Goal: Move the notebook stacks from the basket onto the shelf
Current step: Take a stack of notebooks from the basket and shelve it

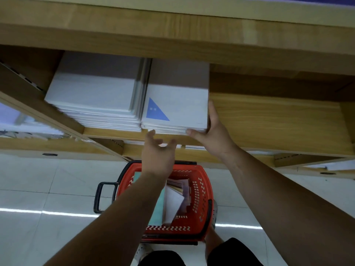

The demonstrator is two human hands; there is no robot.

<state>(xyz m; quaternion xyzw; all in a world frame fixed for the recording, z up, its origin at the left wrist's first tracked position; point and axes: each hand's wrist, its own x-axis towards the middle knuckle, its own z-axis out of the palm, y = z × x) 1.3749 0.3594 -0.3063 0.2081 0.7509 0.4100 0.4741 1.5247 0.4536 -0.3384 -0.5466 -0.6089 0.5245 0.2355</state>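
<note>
A red basket (201,191) with a black handle was set on the tiled floor (38,189) nearest the viewer, with white and teal notebooks (172,200) left loose inside. Above it, the left hand (158,156) was held open with fingers spread, just below the shelf's (269,120) front edge and gripping nothing. The right hand (213,129) was pressed against the front right corner of a notebook stack (178,104), thumb on its front face. A blue triangle was printed on the top cover; its small writing could not be read. A second white stack (94,89) was seen touching it on the left.
</note>
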